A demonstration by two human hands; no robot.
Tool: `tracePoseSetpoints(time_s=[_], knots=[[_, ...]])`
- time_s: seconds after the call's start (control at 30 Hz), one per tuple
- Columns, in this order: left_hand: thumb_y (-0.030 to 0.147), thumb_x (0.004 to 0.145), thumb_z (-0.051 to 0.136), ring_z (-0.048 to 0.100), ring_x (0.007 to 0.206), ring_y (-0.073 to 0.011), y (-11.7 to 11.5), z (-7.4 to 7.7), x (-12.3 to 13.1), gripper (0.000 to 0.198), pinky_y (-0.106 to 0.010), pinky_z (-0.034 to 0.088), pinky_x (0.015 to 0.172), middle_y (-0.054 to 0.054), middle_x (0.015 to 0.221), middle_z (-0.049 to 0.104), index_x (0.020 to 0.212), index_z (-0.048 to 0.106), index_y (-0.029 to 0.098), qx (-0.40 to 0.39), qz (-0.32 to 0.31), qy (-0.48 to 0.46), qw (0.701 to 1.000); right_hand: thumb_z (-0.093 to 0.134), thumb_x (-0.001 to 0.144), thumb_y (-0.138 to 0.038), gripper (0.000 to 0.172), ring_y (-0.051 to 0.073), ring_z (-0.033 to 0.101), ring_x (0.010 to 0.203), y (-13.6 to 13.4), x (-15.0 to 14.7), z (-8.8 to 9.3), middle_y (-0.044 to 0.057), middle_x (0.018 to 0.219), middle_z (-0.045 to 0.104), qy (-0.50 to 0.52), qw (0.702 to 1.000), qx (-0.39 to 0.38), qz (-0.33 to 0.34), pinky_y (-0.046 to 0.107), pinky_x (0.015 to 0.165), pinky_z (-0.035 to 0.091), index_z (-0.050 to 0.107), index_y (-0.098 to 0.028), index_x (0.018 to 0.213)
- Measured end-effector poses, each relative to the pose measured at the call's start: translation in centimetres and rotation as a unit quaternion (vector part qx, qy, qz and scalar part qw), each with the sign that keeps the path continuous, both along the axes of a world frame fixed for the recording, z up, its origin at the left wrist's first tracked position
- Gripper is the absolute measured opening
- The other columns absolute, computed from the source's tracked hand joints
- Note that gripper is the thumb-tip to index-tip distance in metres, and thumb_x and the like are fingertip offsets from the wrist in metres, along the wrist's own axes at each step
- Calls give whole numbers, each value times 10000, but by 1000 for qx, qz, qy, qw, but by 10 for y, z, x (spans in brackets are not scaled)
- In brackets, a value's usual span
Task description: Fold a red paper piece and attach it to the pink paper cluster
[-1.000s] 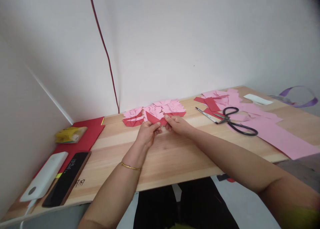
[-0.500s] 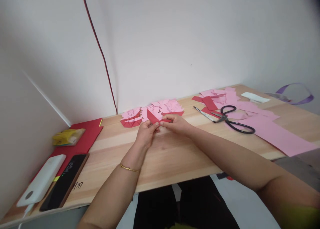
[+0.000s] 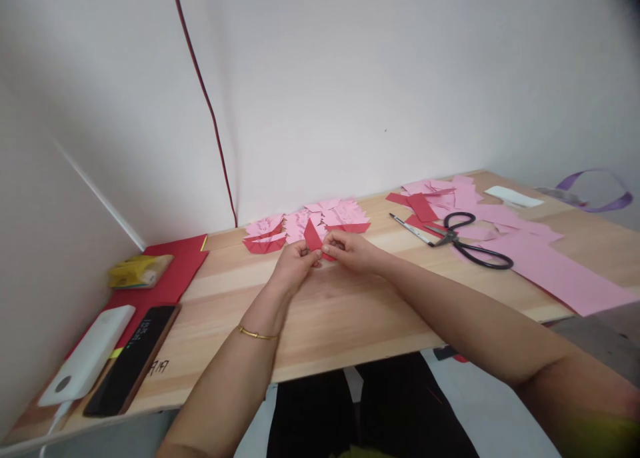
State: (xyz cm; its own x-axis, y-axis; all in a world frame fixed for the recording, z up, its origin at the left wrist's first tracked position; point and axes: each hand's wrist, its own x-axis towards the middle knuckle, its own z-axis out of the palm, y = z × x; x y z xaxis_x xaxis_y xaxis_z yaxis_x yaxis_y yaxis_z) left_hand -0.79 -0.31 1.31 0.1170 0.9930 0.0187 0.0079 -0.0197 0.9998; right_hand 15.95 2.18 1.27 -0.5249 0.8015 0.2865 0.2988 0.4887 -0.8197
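Observation:
Between my hands is a folded piece of red paper (image 3: 313,237), one pointed end standing up. My left hand (image 3: 294,265) pinches it from the left, thumb on the near face. On the other side, the thumb and fingers of my right hand (image 3: 347,250) are closed on its right part, which they largely cover. Just beyond, along the wall, lie folded pink paper pieces (image 3: 345,211) in a cluster, with folded red pieces (image 3: 265,243) at their front edge.
Right of my hands lie black-handled scissors (image 3: 453,237), a pen (image 3: 411,230), red paper strips (image 3: 421,207) and pink paper sheets (image 3: 565,268). At the left are red sheets (image 3: 183,265), a yellow packet (image 3: 140,271), a white power bank (image 3: 87,355) and a dark device with a lit display (image 3: 133,361).
The red paper has turned in my fingers; its point now stands more upright, and its right flap no longer sticks out sideways. My view has shifted slightly.

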Motion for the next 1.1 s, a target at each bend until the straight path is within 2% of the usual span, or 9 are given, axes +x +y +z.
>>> tracePoseSetpoints(time_s=[0.1, 0.23, 0.33, 0.53, 0.7, 0.93, 1.1], knots=[[276, 586, 744, 513, 555, -83, 0, -3, 1, 263, -233, 445, 584, -1, 637, 589, 767, 622, 129, -16, 7, -47, 999, 502, 800, -329, 181, 96, 383, 595, 1, 0, -1, -31, 645, 443, 11, 1000, -5, 5, 223, 560, 304, 516, -164, 729], [285, 593, 741, 526, 570, -84, -2, -4, 6, 245, -236, 429, 609, -13, 633, 596, 719, 609, 120, -44, 5, -93, 995, 483, 805, -353, 213, 93, 380, 583, 3, -1, -2, -31, 637, 449, 51, 998, -17, -42, 223, 561, 305, 490, -168, 698], [292, 613, 719, 525, 557, -91, -4, -5, 8, 221, -228, 399, 581, -11, 587, 592, 630, 570, 131, -50, 8, -68, 996, 478, 803, -377, 236, 91, 372, 571, 2, -2, 0, -33, 625, 441, 52, 997, -32, -52, 225, 558, 305, 481, -170, 688], [246, 638, 684, 461, 492, -71, -4, -8, 6, 226, -205, 332, 520, 28, 511, 535, 575, 487, 154, -13, 17, -25, 999, 476, 797, -351, 232, 88, 344, 568, -1, -1, 3, -42, 616, 398, 23, 999, -2, -23, 225, 540, 279, 432, -179, 647], [305, 653, 685, 511, 563, -87, -2, -7, 6, 199, -225, 402, 605, 17, 585, 557, 663, 559, 151, -7, 23, -71, 997, 488, 785, -344, 231, 85, 346, 551, -1, 0, 4, -46, 595, 398, 14, 1000, -12, -25, 226, 529, 278, 428, -179, 635], [292, 687, 652, 486, 543, -91, -3, 4, 2, 177, -213, 368, 560, 6, 548, 557, 612, 584, 148, 48, 22, 36, 998, 532, 753, -382, 267, 87, 387, 526, -3, 2, 5, -43, 567, 431, -14, 998, -56, -28, 224, 489, 277, 416, -179, 623], [349, 684, 661, 495, 563, -99, -5, 7, 4, 214, -221, 378, 581, -4, 573, 567, 641, 610, 146, 43, 18, 27, 999, 519, 766, -366, 250, 87, 380, 546, -3, 0, 5, -35, 593, 430, 16, 998, -34, -50, 223, 502, 284, 447, -169, 629]])
